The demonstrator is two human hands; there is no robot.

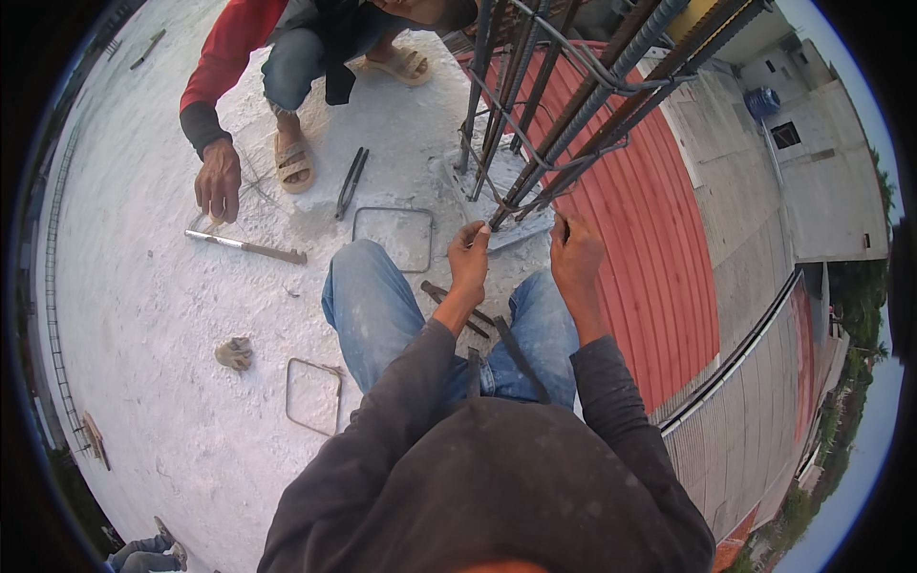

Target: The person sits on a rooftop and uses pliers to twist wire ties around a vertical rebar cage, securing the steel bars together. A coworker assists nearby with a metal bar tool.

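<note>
A column cage of ribbed steel rebar [566, 136] rises at a slant before me, ringed by bent steel stirrups. Close to its foot, my left hand [469, 261] has its thumb and fingertips drawn together. My right hand [577, 247] is curled just right of the cage's lower end. Anything thin between the fingers of either hand is too small to make out. Below my left hand, between my knees, lies a pair of end-cutting pincers [458, 308]. One square steel stirrup [392, 210] rests on the rough concrete beyond my left knee.
A co-worker's hand [218, 179] reaches over a metal bar [247, 247] beside loose tie wires [256, 179]. More pincers [351, 183], a second stirrup [288, 394] and a crumpled cloth [234, 354] lie on the slab. Past the slab's right edge, a red corrugated roof [645, 272] sits lower.
</note>
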